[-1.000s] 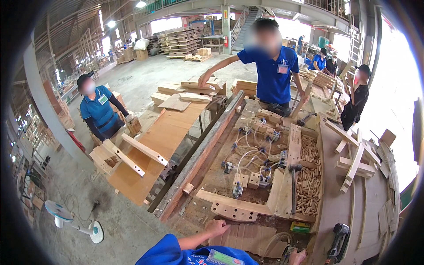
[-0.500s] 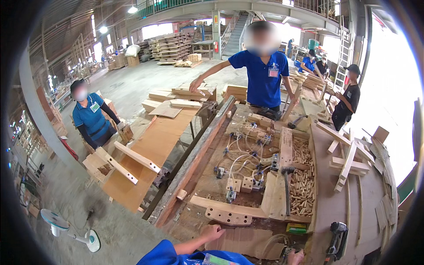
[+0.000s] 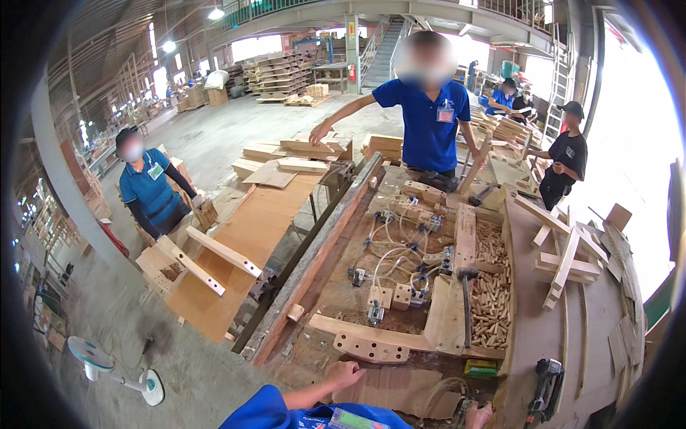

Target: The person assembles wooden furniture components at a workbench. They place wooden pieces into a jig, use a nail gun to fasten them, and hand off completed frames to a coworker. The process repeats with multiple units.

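My left hand [image 3: 345, 375] lies at the near edge of the wooden bench with its fingers curled in; nothing shows in it. Beside it is a flat piece of cardboard [image 3: 389, 390], and just beyond sits a curved wooden piece with several dark holes [image 3: 371, 349]. At the lower edge my right hand [image 3: 479, 415] is closed beside a small fitting [image 3: 463, 409] with a clear hose [image 3: 437, 392]; what its fingers grip is hidden. Farther up the bench is a jig of air clamps [image 3: 411, 250] linked by clear tubes. A hammer [image 3: 466, 307] lies right of it.
A bin of wooden dowels [image 3: 491, 307] is on the right, with a nail gun [image 3: 547, 386] nearer me. A green box [image 3: 481, 367] lies by my right hand. Across the bench a person in blue [image 3: 432, 132] holds a wood piece; another person [image 3: 153, 186] stands left by a cardboard-covered table [image 3: 243, 243].
My hands have barely moved. At the far right, the person in black has shifted their arms. The view has moved very slightly.
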Available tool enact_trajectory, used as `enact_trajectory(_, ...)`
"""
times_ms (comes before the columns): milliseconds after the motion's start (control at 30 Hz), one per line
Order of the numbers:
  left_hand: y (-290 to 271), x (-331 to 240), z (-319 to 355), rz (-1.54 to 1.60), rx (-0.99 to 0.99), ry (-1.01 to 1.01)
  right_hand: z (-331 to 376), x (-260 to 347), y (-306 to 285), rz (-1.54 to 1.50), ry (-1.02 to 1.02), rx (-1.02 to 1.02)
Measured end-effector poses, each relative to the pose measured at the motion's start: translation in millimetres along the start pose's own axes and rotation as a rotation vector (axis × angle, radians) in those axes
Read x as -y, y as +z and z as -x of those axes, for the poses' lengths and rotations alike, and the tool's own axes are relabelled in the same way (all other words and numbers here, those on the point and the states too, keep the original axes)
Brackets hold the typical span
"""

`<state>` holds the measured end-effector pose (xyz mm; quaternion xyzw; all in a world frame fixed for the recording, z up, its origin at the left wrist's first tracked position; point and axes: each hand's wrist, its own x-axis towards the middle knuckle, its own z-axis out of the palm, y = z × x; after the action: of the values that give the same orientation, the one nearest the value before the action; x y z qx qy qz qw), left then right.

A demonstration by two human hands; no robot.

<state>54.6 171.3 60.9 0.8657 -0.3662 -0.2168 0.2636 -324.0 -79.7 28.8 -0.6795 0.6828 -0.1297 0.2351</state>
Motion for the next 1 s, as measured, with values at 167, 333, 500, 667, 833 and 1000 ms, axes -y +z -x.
enact_trajectory(167, 0.3, 2.2, -1.3, -0.004, 0.023, -0.014, 5.8, 5.3, -3.4, -0.089, -0.008, -0.035)
enact_trajectory(333, -0.3, 7.1, 0.6, -0.002, 0.030, -0.040, 12.9, 16.4, -5.5, -0.193, 0.007, -0.009)
enact_trajectory(500, 1.5, 5.2, -1.9, 0.004, 0.023, -0.028, 9.3, 11.4, -8.0, -0.207, -0.009, -0.015)
enact_trajectory(667, 1.9, 6.4, -2.3, 0.016, 0.024, -0.030, 9.7, 12.4, -8.6, -0.180, 0.023, -0.001)
enact_trajectory(833, 2.2, 9.2, -1.4, 0.011, 0.015, -0.027, 11.4, 18.1, -10.5, -0.145, 0.016, 0.014)
enact_trajectory(1000, 2.3, 9.0, -2.3, 0.001, 0.023, -0.037, 11.0, 13.5, -7.1, -0.198, -0.053, -0.012)
